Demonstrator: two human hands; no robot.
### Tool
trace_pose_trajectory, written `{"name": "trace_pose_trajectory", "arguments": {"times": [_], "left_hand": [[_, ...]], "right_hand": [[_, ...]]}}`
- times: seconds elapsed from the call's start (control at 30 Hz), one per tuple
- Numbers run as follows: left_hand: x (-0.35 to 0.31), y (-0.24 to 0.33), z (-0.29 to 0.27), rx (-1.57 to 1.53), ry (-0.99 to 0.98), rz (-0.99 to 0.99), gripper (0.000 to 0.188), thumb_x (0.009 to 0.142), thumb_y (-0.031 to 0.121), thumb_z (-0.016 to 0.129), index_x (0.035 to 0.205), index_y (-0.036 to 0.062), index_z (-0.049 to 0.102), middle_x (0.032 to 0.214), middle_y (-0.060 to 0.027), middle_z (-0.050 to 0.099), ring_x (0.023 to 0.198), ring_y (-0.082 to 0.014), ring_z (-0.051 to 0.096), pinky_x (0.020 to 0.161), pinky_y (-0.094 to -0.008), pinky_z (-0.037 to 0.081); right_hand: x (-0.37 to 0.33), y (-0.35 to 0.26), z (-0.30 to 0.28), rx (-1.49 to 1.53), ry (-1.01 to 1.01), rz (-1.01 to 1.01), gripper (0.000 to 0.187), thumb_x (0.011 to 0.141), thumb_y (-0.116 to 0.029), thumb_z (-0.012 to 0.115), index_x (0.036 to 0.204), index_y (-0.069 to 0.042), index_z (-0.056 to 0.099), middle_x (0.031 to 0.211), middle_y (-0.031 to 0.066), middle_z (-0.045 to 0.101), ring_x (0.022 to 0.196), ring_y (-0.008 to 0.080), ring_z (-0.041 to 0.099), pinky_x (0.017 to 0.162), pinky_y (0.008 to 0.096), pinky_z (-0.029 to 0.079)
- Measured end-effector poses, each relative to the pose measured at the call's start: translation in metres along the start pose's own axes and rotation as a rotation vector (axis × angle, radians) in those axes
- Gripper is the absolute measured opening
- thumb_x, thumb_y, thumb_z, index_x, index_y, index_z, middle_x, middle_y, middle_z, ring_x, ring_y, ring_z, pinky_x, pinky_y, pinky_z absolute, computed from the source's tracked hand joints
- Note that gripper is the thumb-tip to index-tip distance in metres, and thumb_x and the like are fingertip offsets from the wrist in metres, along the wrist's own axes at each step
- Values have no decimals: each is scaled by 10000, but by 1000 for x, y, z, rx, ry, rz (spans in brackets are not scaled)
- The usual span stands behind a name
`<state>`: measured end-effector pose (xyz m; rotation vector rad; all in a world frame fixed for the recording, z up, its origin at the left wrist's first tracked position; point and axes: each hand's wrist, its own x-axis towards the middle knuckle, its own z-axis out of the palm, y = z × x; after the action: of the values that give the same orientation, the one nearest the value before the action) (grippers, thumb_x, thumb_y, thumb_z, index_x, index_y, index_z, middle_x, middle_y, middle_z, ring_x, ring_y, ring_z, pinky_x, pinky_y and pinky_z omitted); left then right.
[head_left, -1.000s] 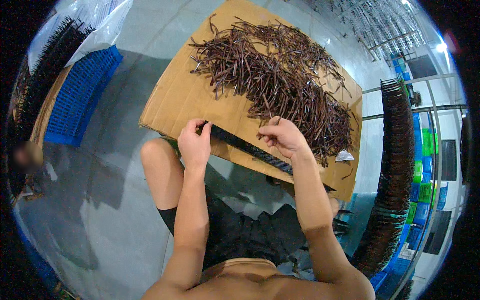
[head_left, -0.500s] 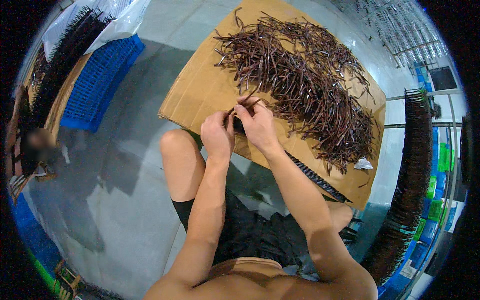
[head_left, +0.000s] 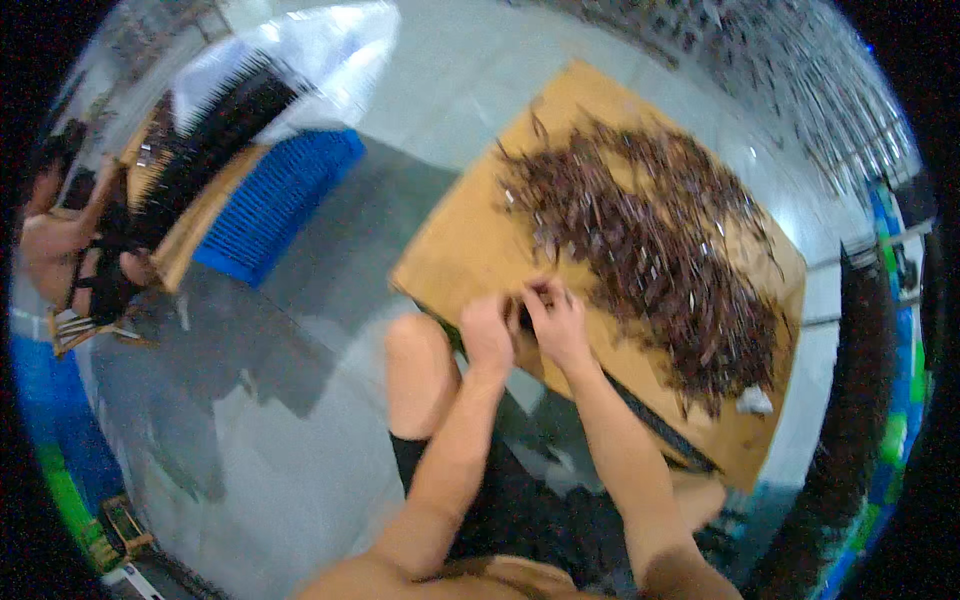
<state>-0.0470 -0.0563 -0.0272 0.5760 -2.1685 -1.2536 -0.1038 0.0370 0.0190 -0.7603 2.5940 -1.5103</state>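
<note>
The brown strips [head_left: 650, 255] lie in a loose, tangled heap across the middle and right of the cardboard sheet [head_left: 455, 250]. A long, narrow black strip [head_left: 657, 426] runs along the sheet's near edge, showing best toward the near right corner.

The left hand [head_left: 488, 335] and the right hand [head_left: 558, 325] meet over that near edge, toward the sheet's left corner. Each grip is drawn in as if to pinch, with something dark between; blur keeps me from telling what either one holds, or whether it is closed on anything.

The brown strips look light, thin and bendy, with a gloss that may make them slippery; one is likely best pinched close to an end and teased out lengthwise, since its neighbours could snag. The black strip seems light too and stiffer along its length, so a fingertip hold at one end should steady it, though the far end may swing.
</note>
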Motion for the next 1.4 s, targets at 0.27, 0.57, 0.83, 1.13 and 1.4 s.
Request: {"name": "trace_pose_trajectory", "arguments": {"times": [0.27,0.57,0.83,1.13,1.4], "left_hand": [[-6,23,-13,189,82,5,179,815,192,673,937,65,639,868,-138,654,823,-349,612,711,-439,499],[-20,7,6,148,80,83,163,818,140,655,958,56,659,830,-144,658,787,-351,622,702,-436,502],[-18,9,3,136,93,87,98,814,95,660,891,35,668,843,-137,660,783,-324,625,696,-400,502],[-19,13,4,154,21,39,92,833,112,627,887,40,646,854,-134,648,801,-324,609,700,-398,492],[-9,7,-11,114,55,-102,179,841,180,691,909,15,705,789,-166,691,686,-252,671,665,-336,514]], "right_hand": [[9,10,1,82,51,-141,150,834,-153,647,924,-33,645,922,179,665,861,333,637,773,390,503],[-8,29,-2,278,155,264,201,828,-126,696,945,22,627,854,111,685,785,179,639,725,303,510],[-4,14,-2,336,69,301,207,825,-156,710,902,21,635,849,118,680,770,170,630,713,304,491],[-9,-7,-10,49,18,75,117,833,-98,679,853,10,640,824,97,666,714,163,645,646,253,494],[24,12,-52,41,-286,-14,343,844,-165,628,1165,-49,593,1013,182,654,932,290,640,823,341,505]]}}
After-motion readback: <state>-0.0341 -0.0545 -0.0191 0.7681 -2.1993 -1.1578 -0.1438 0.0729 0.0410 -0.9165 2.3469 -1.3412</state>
